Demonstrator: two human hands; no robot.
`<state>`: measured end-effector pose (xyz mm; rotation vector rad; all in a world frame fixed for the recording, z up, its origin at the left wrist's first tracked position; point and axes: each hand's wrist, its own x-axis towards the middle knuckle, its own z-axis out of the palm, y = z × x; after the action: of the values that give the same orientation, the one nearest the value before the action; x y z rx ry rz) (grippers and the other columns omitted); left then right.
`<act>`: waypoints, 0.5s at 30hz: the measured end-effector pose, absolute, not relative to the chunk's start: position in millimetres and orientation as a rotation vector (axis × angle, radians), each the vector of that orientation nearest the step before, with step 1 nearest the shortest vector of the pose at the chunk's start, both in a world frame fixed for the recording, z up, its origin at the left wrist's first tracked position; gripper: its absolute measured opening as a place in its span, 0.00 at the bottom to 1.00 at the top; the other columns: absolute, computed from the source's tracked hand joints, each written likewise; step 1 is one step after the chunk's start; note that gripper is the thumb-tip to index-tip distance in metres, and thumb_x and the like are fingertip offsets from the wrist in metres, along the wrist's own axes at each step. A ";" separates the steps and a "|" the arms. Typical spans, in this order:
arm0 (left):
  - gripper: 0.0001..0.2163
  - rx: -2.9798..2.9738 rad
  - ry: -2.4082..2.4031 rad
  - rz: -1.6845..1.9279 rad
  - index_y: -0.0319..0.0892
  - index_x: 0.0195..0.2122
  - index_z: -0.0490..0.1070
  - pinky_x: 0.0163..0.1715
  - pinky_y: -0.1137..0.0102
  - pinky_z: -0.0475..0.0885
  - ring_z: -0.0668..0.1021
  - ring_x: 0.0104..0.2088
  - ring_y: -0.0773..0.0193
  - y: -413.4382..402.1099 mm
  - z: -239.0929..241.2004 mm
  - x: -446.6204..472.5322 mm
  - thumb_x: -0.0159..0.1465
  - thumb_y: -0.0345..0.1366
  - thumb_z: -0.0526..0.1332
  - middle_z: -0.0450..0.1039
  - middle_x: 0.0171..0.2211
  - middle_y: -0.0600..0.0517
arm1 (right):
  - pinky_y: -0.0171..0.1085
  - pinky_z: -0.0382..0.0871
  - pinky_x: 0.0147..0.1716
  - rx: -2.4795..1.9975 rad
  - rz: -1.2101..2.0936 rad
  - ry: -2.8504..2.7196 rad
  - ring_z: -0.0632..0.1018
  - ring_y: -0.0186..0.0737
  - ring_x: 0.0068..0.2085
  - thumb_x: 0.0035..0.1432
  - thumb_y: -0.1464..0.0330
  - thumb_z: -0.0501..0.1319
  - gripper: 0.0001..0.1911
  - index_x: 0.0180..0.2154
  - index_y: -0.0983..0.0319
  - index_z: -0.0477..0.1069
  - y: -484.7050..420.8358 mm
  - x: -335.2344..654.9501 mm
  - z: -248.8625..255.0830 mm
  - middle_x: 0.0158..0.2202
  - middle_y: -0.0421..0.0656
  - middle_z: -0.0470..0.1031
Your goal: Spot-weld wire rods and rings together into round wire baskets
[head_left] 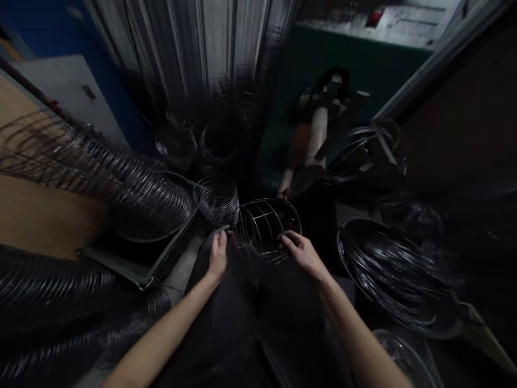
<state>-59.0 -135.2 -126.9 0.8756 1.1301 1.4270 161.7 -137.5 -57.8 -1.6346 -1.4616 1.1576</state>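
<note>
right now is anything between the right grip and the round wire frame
Nothing visible: the right grip has its fingertips at the round wire frame. The stacked wire rings stand by the frame's left end, not between them.

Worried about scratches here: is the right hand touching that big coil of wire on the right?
Apart. The head view shows a dark gap between the right hand and the coil of wire.
</note>
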 end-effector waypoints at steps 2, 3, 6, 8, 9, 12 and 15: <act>0.21 0.547 1.055 1.244 0.37 0.43 0.69 0.39 0.69 0.68 0.75 0.36 0.61 -121.5 -118.8 -63.7 0.63 0.52 0.53 0.73 0.35 0.45 | 0.36 0.68 0.34 -1.618 1.045 -1.508 0.76 0.40 0.34 0.56 0.55 0.55 0.18 0.35 0.63 0.73 -158.9 155.1 -79.0 0.31 0.44 0.76; 0.22 0.427 0.998 1.147 0.35 0.41 0.70 0.36 0.69 0.68 0.75 0.33 0.62 -115.1 -115.1 -63.0 0.64 0.52 0.52 0.73 0.32 0.44 | 0.37 0.69 0.37 -1.617 0.968 -1.535 0.76 0.41 0.35 0.56 0.57 0.55 0.17 0.34 0.62 0.74 -168.5 150.4 -88.8 0.32 0.45 0.77; 0.19 0.181 0.992 1.075 0.34 0.34 0.70 0.27 0.73 0.67 0.72 0.23 0.68 -103.1 -108.4 -50.1 0.67 0.45 0.48 0.69 0.22 0.49 | 0.39 0.70 0.39 -1.626 0.785 -1.608 0.78 0.42 0.36 0.58 0.60 0.53 0.15 0.34 0.60 0.75 -194.1 143.8 -108.4 0.33 0.46 0.78; 0.17 0.112 1.063 1.163 0.35 0.29 0.69 0.22 0.76 0.64 0.65 0.17 0.72 -104.0 -107.4 -38.1 0.67 0.42 0.51 0.60 0.15 0.55 | 0.38 0.71 0.41 -1.639 0.738 -1.637 0.78 0.41 0.37 0.59 0.60 0.52 0.16 0.37 0.60 0.75 -216.6 157.3 -111.3 0.36 0.46 0.78; 0.15 0.104 1.085 1.209 0.36 0.26 0.68 0.20 0.77 0.61 0.62 0.15 0.73 -107.1 -107.4 -32.8 0.66 0.41 0.54 0.56 0.13 0.57 | 0.38 0.71 0.42 -1.678 0.695 -1.619 0.78 0.41 0.39 0.59 0.60 0.52 0.16 0.39 0.60 0.75 -232.1 171.8 -111.1 0.39 0.46 0.78; 0.16 0.161 1.099 1.326 0.37 0.23 0.64 0.17 0.78 0.57 0.58 0.14 0.76 -122.6 -107.8 -21.5 0.58 0.44 0.63 0.59 0.16 0.58 | 0.42 0.70 0.46 -2.018 0.351 -1.348 0.78 0.46 0.43 0.57 0.56 0.53 0.20 0.43 0.62 0.73 -293.6 242.3 -115.6 0.43 0.49 0.77; 0.20 0.339 1.111 1.401 0.38 0.23 0.62 0.16 0.79 0.55 0.60 0.16 0.77 -136.5 -108.7 -14.7 0.55 0.50 0.64 0.60 0.18 0.57 | 0.52 0.71 0.39 -2.625 0.087 -0.945 0.78 0.58 0.38 0.53 0.57 0.50 0.23 0.38 0.64 0.74 -354.0 321.2 -138.5 0.36 0.57 0.78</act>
<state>-14.7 -136.5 -108.7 0.3388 1.1108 1.4007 321.2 -354.0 -138.5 -2.6245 -0.9445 0.0872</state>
